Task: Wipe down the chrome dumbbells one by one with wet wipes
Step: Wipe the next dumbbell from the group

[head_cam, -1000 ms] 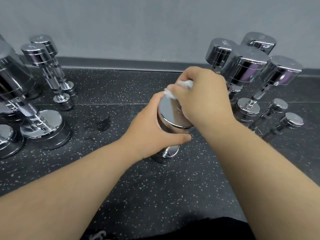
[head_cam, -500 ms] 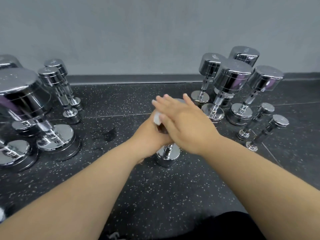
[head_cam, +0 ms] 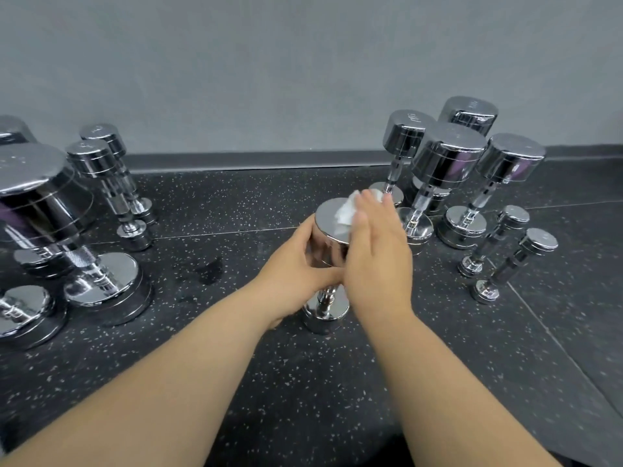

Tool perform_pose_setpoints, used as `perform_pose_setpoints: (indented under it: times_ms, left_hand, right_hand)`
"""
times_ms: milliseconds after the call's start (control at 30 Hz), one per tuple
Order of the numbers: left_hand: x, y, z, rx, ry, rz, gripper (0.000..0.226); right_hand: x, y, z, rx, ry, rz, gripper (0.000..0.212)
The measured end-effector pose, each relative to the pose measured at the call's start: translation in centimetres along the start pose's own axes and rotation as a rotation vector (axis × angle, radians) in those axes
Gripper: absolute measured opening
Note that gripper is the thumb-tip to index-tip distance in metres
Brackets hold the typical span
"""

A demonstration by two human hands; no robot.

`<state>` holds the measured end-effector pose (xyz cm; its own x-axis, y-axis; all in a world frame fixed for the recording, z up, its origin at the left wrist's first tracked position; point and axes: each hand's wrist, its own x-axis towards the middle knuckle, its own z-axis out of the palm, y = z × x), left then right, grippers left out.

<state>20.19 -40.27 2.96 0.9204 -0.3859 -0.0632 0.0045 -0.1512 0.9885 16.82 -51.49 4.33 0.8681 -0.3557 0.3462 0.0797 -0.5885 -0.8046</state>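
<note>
"So, how far along?"

"From the head view, you are mid-wipe on one dumbbell [head_cam: 327,215], which stands on end on the floor [head_cam: 303,399], between two clusters. Your left hand [head_cam: 293,267] grips its upper head, fingers [head_cam: 305,230] curled round the side to steady it. Your right hand [head_cam: 379,264] lies flat, fingers [head_cam: 372,210] straight, pressing the wet wipe [head_cam: 345,214] onto the top face. It sits bunched on the right part of the face, the left part bare."

"And what is left?"

"On this one, I judge the top face is in hand, while the handle and lower head are yet to be done; chrome shows little of what is clean. The dumbbells on your right [head_cam: 445,160] and the dumbbells on your left [head_cam: 37,197] stand on end, neither hand touching them; which of them are clean, I cannot tell. A dark damp-looking patch [head_cam: 210,269] marks the floor beside your left forearm. Reckon that a good part of the job may remain."
</note>
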Motion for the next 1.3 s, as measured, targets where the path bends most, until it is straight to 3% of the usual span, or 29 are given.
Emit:
perform_pose_setpoints:
  times_ms: [67, 233, 367, 433, 567, 700, 767, 900, 1000, 1067, 1167, 1233, 1300]
  left_hand:
    - [0.2, -0.5, -0.3, -0.069, -0.016, -0.023, 0.082]
    - [0.2, 0.1, -0.8, -0.31, -0.103, -0.092, 0.081]
    - [0.1, 0.9, -0.5, -0.503, -0.166, -0.138, 0.027]
    - [0.3, 0.9, -0.1, -0.444, -0.134, -0.156, 0.038]
    - [0.8, 1.4, 0.2, -0.446, -0.062, -0.187, 0.061]
    - [0.4, 1.2, 0.4, -0.433, -0.057, -0.18, 0.05]
    - [0.3, 1.0, 0.7, -0.407, -0.05, -0.162, 0.052]
    - [0.7, 1.1, 0.3, -0.427, -0.03, -0.173, 0.056]
    - [0.7, 1.2, 0.2, -0.434, -0.077, -0.159, 0.057]
    - [0.1, 1.6, 0.6, -0.436, -0.066, -0.157, 0.049]
    - [-0.7, 2.0, 0.4, -0.44, -0.016, -0.191, 0.026]
    - [-1.1, 2.4, 0.2, -0.455, 0.009, -0.216, 0.02]
    - [-2.0, 2.4, 0.2, -0.472, -0.001, -0.232, 0.019]
  right_hand:
    - [0.1, 0.8, -0.1, 0.339, 0.039, 0.28, 0.046]
    - [-1.1, -1.0, 1.8, 0.556, 0.018, 0.425, 0.059]
    - [5.6, -1.3, -1.2, 0.626, -0.117, 0.715, 0.066]
    - [5.1, -1.5, -1.5, 0.674, -0.091, 0.686, 0.064]
    - [-1.5, -1.8, 1.6, 0.659, 0.066, 0.535, 0.033]
    - [1.4, -1.4, 0.6, 0.693, 0.019, 0.668, 0.058]
    - [1.8, -1.7, 0.2, 0.755, 0.055, 0.712, 0.055]
    - [-2.0, -2.6, 2.2, 0.542, 0.068, 0.528, 0.054]
    - [0.0, -2.1, 0.8, 0.719, 0.134, 0.659, 0.045]
    - [0.6, -2.1, 0.3, 0.792, 0.168, 0.724, 0.043]
    - [-2.7, -3.1, 1.4, 0.651, 0.106, 0.658, 0.056]
    - [-4.8, -3.3, 1.7, 0.521, 0.095, 0.577, 0.05]
    - [-4.6, -2.8, 0.7, 0.468, 0.206, 0.538, 0.038]
